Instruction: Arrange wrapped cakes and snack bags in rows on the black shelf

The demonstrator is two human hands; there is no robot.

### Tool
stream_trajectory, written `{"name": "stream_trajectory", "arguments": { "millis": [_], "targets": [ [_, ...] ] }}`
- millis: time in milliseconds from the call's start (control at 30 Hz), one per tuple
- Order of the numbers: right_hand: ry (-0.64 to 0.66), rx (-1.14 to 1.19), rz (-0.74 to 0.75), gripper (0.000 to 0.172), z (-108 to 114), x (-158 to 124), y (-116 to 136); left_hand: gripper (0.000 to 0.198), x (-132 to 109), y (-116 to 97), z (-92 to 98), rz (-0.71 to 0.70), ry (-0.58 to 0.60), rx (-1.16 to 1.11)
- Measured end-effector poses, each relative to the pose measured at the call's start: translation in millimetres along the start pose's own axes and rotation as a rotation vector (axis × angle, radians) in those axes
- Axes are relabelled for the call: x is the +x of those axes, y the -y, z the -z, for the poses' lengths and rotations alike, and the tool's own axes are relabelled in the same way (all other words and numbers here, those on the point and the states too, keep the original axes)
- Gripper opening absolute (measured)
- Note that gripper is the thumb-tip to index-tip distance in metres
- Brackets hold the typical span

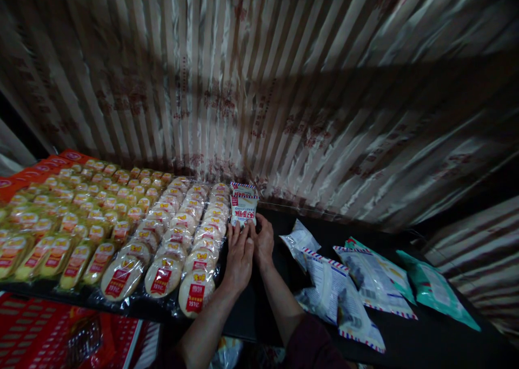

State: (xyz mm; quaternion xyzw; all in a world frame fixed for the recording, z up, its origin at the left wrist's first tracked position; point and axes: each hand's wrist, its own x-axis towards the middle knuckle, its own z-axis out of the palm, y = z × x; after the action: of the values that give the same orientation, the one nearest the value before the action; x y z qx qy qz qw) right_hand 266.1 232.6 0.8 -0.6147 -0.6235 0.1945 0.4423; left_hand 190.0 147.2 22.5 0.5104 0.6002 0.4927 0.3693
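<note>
A white snack bag with red lettering and a striped edge lies at the back of the black shelf, right of the rows of round crackers. Another similar bag edge shows just behind it. My left hand grips its near end, fingers close together on the plastic. Against the bag's lower right corner, my right hand is closed with bent fingers. The two hands nearly touch. Clear-wrapped round crackers with red labels stand in overlapping rows beside my left hand.
Yellow wrapped cakes fill the left side. Loose white bags and a green bag lie on the black shelf at right. Wrinkled printed sheeting hangs behind. A red basket sits below left.
</note>
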Motion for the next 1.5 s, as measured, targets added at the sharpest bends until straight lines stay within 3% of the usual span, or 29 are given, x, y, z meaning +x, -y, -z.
{"name": "stream_trajectory", "arguments": {
  "millis": [100,233,400,967,1500],
  "targets": [
    [-0.012,-0.058,0.035,0.067,-1.7,4.1,-1.8,0.057,-0.4,-0.4,0.2,0.011,0.01,0.01],
    [0.099,-0.031,-0.021,0.077,-1.3,9.8,1.5,0.058,-0.6,-2.3,1.3,0.025,0.014,0.013],
    [0.193,-0.027,-0.064,0.073,4.0,10.0,9.8,0.058,0.3,-1.2,0.7,0.021,0.008,-0.001],
    [0.1,-0.043,-0.081,0.06,-8.4,7.9,6.4,0.054,1.4,1.5,1.9,-0.012,0.0,-0.004],
    [0.104,-0.12,-0.104,0.062,-14.3,4.9,11.5,0.055,2.8,3.0,1.8,0.005,-0.005,0.015]
  ]
}}
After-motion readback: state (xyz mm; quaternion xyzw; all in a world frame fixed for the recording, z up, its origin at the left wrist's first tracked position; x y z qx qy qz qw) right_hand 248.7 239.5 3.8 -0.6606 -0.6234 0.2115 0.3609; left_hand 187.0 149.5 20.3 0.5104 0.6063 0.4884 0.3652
